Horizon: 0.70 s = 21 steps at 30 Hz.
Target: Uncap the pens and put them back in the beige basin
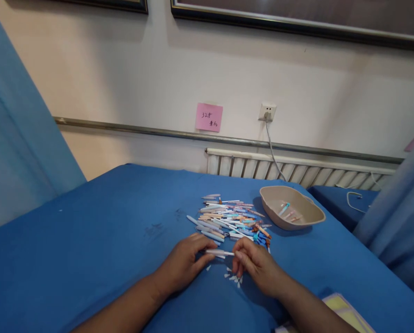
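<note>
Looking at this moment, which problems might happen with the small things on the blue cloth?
The pale pen, held between the left hand and the right hand, could slip and get mixed into the pile of pens just beyond. The small white bits lie loose near the right hand, so a careless movement might scatter them.

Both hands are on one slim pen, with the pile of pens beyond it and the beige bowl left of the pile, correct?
Not quite: the head view shows the beige bowl to the right of the pile of pens. The rest is correct.
</note>
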Each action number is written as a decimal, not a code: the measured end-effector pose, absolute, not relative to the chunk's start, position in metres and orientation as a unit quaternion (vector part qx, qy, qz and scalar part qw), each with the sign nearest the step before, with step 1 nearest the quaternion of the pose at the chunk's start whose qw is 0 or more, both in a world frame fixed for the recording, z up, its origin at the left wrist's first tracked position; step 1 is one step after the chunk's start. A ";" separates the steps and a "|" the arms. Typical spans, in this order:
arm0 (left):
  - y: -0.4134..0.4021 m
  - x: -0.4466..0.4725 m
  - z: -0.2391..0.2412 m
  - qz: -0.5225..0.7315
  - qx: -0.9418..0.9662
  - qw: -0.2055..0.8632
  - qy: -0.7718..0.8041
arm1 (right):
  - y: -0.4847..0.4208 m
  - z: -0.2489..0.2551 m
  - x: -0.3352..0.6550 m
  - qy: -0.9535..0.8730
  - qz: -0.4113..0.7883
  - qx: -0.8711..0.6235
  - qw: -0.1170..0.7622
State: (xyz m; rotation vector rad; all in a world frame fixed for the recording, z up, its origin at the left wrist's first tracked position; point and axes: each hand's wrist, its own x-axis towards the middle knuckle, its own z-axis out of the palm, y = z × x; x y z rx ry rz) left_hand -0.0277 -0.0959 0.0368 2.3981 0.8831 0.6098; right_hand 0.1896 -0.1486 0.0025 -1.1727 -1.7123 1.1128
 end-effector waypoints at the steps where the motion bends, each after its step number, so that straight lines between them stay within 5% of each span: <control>1: -0.097 -0.027 0.038 0.211 0.893 0.239 0.318 | -0.149 0.002 0.189 -0.670 0.436 -0.460 0.387; 10: -0.091 -0.028 0.033 0.198 0.871 0.279 0.352 | -0.132 0.000 0.222 -0.619 0.347 -0.541 0.451; 16: -0.084 -0.029 0.030 0.217 0.824 0.341 0.398 | -0.128 0.002 0.247 -0.704 0.174 -0.607 0.326; 21: -0.084 -0.027 0.031 0.220 0.809 0.368 0.402 | -0.132 0.003 0.244 -0.737 0.152 -0.610 0.248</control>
